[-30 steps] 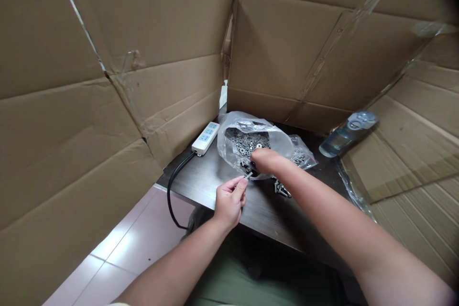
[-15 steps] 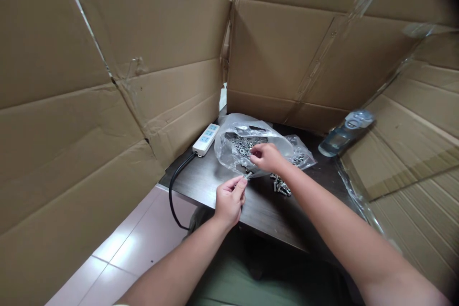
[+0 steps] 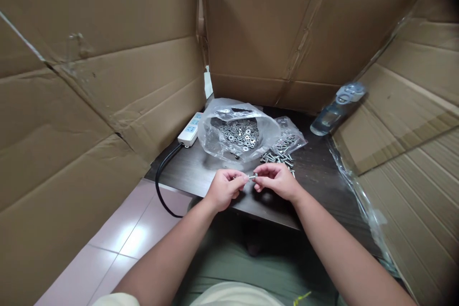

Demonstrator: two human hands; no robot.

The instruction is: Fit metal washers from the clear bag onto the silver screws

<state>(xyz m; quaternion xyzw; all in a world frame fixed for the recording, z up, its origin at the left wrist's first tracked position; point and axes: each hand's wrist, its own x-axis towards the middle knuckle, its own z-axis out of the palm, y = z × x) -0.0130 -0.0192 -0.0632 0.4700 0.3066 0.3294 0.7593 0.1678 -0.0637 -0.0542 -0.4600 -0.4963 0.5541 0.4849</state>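
Observation:
Between finger and thumb, my left hand pinches a small silver bolt that lies level and points to the right. Facing it, my right hand is closed at the bolt's free end, pinching what looks like a small metal washer, mostly covered by the fingertips. Beyond both hands, a clear plastic bag lies with its mouth wide, full of flat metal washers. Loose bolts are heaped just past my right hand, spilling from a smaller clear bag.
A white power strip with a black cable sits at the dark table's left edge. A water bottle stands at the back right. Cardboard walls enclose the table's back and sides.
My right hand has come out of the washer bag, back toward me, and now meets the bolt in my left hand. The view has shifted, showing the bag's contents and bolt heap more fully.

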